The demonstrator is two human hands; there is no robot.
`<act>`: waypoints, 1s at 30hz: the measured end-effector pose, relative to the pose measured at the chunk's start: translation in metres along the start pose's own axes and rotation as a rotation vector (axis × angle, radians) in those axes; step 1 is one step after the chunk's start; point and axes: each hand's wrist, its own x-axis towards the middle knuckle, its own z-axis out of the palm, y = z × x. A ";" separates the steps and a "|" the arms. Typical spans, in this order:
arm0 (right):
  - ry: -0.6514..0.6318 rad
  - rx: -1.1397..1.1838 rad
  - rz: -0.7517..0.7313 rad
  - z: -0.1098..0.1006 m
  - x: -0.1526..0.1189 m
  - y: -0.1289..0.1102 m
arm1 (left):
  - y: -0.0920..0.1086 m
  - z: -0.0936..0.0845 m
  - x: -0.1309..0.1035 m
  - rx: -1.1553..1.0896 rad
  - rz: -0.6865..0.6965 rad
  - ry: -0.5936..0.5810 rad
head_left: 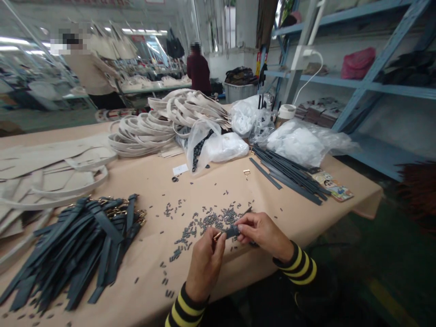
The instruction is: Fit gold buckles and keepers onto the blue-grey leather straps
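Note:
Between my two hands is a short dark strap with a gold-coloured metal buckle at its left end. The fingers of my left hand pinch the strap at the buckle. My right hand grips the strap's other side between thumb and fingertips. Beneath and behind them, many small dark loops lie scattered over the table. A heap of dark straps with gold-coloured hardware lies to the left.
Pale strap bundles and clear plastic bags stand at the table's back. Long dark strips and a loose buckle lie toward the right. Blue shelving rises beyond. Two people stand in the background.

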 end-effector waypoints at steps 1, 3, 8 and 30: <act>-0.019 -0.004 -0.008 -0.002 -0.004 0.001 | 0.002 0.002 -0.003 0.013 0.007 0.006; -0.050 0.020 -0.026 -0.005 -0.010 0.004 | 0.006 0.004 -0.009 0.005 0.003 0.004; -0.059 0.165 -0.024 -0.007 -0.023 0.012 | 0.017 0.008 -0.026 -0.034 -0.011 0.039; 0.084 -0.381 -0.286 -0.002 -0.047 0.006 | 0.024 0.026 -0.039 0.202 0.084 -0.018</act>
